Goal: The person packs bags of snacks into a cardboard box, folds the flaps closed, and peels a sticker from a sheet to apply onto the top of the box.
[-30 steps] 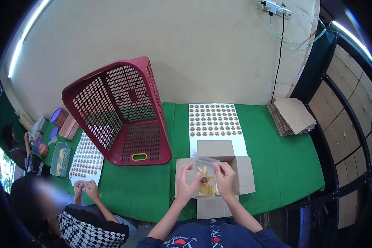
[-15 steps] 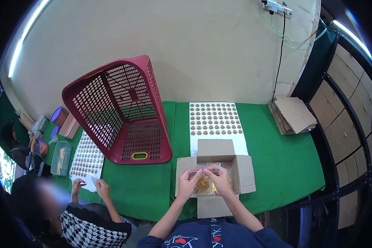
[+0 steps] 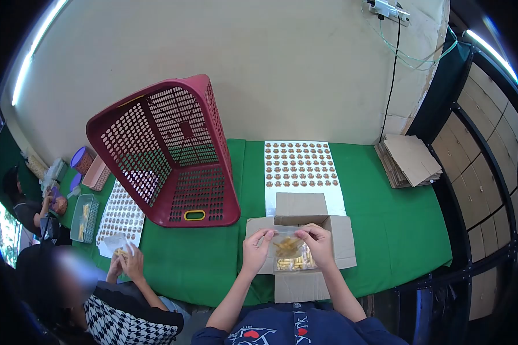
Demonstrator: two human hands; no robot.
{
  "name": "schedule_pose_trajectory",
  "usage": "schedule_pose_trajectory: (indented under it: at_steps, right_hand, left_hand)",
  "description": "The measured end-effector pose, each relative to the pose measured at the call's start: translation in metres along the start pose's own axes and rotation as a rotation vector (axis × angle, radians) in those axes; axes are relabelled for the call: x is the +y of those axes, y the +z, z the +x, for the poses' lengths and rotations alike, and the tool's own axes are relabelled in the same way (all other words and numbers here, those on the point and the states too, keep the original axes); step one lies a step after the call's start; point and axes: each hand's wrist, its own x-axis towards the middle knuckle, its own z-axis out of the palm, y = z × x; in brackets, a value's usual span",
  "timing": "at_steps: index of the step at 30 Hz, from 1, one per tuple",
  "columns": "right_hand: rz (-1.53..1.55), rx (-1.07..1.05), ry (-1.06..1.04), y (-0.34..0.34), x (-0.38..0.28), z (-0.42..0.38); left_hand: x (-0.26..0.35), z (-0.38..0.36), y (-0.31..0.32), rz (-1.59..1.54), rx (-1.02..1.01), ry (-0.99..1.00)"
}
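Note:
My left hand (image 3: 258,251) and my right hand (image 3: 318,244) pinch the two top corners of a clear plastic bag (image 3: 289,244), which is held above an open cardboard box (image 3: 326,228). Yellowish pieces show in and through the bag, and more of them (image 3: 296,263) appear at its lower part; which lie inside the bag and which in the box I cannot fully tell. The box flaps are spread outward. Behind the box is a white sheet of round stickers (image 3: 302,167).
A large maroon basket (image 3: 195,198) stands on the green tablecloth (image 3: 397,230) at left. Flattened cardboard (image 3: 411,161) is stacked at right. A co-worker's hands (image 3: 126,263) hold a small bag beside another sticker sheet (image 3: 121,215). A green basket (image 3: 84,218) sits farther left.
My hands have moved apart along the bag's top edge, and the bag is spread flatter between them. The co-worker's hands have come together around a small bag with yellowish pieces.

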Motion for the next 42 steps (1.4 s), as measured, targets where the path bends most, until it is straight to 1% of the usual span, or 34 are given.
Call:
schedule_pose_trajectory:
  at_steps: [1, 4, 7, 8, 10, 11, 13, 14, 15, 17, 18, 21, 22, 25, 26, 28, 29, 31, 34, 35, 37, 38, 40, 41, 42]
  right_hand:
    - [-0.005, -0.033, -0.021, -0.003, 0.003, 0.0]
    - [-0.076, -0.034, -0.062, -0.004, 0.004, 0.0]
    - [-0.115, 0.128, -0.054, -0.002, 0.005, 0.003]
    - [-0.048, 0.19, -0.038, -0.001, 0.006, 0.004]
    - [0.087, 0.315, -0.003, 0.002, 0.008, 0.004]
    - [0.069, 0.256, -0.009, 0.005, 0.009, 0.002]
    - [0.033, 0.138, -0.018, 0.015, 0.008, -0.006]
    - [0.098, 0.049, -0.045, 0.02, 0.004, -0.011]
    - [0.122, -0.008, -0.024, 0.021, 0.001, -0.013]
    - [0.17, -0.117, 0.017, 0.021, -0.001, -0.015]
    - [0.048, -0.088, -0.072, 0.017, 0.0, -0.014]
    - [-0.365, -0.034, -0.066, -0.001, 0.015, -0.013]
    - [-0.16, -0.109, 0.198, -0.005, 0.026, -0.015]
    - [-0.092, -0.342, 0.581, -0.016, 0.028, -0.024]
    - [-0.091, -0.289, 0.472, -0.021, 0.05, -0.027]
    - [-0.082, -0.186, 0.513, -0.026, 0.056, -0.027]
    - [-0.078, -0.134, 0.533, -0.027, 0.057, -0.028]
    - [-0.045, -0.165, 0.58, -0.026, 0.051, -0.029]
    - [-0.067, -0.263, 0.657, -0.026, 0.043, -0.03]
    - [-0.088, -0.305, 0.684, -0.026, 0.042, -0.03]
    - [-0.018, -0.291, 0.706, -0.028, 0.057, -0.031]
    - [0.018, -0.283, 0.717, -0.029, 0.069, -0.032]
    - [-0.105, -0.272, 0.749, -0.038, 0.103, -0.033]
    - [-0.167, -0.264, 0.762, -0.041, 0.117, -0.035]
    - [-0.184, -0.223, 0.711, -0.04, 0.126, -0.039]
  left_hand:
    - [-0.001, 0.0, -0.001, 0.0, -0.009, 0.004]
    - [0.002, 0.0, 0.001, -0.076, -0.026, -0.037]
    - [-0.005, -0.006, 0.016, -0.171, 0.04, -0.034]
    - [-0.01, -0.006, 0.018, 0.02, 0.033, 0.093]
    - [-0.007, -0.018, 0.028, 0.238, 0.018, 0.256]
    - [-0.006, -0.023, 0.033, 0.347, 0.011, 0.335]
    - [-0.006, -0.027, 0.044, 0.434, 0.038, 0.388]
    - [-0.008, -0.029, 0.044, 0.37, 0.013, 0.317]
    - [-0.011, -0.03, 0.044, 0.307, -0.007, 0.245]
    - [-0.027, -0.027, 0.032, -0.037, -0.127, -0.093]
    - [-0.033, -0.025, 0.027, -0.113, -0.104, -0.089]
    - [-0.042, -0.016, 0.021, -0.443, 0.0, -0.172]
    - [-0.033, -0.016, 0.019, -0.5, -0.005, -0.268]
    - [-0.034, -0.015, 0.017, -0.501, -0.073, -0.543]
    - [-0.032, -0.016, 0.016, -0.395, -0.134, -0.57]
    - [-0.022, -0.02, 0.013, -0.179, -0.259, -0.621]
    - [-0.025, -0.021, 0.012, -0.186, -0.294, -0.665]
    - [-0.036, -0.024, 0.01, -0.204, -0.359, -0.75]
    - [-0.05, -0.025, 0.007, -0.092, -0.373, -0.541]
    - [-0.054, -0.024, 0.006, -0.003, -0.398, -0.536]
    - [-0.064, -0.023, 0.003, 0.174, -0.445, -0.527]
    - [-0.069, -0.026, 0.005, 0.221, -0.37, -0.396]
    - [-0.078, -0.032, 0.01, 0.313, -0.221, -0.131]
    - [-0.08, -0.032, 0.008, 0.372, -0.167, -0.067]
    - [-0.08, -0.03, 0.004, 0.431, -0.114, -0.002]
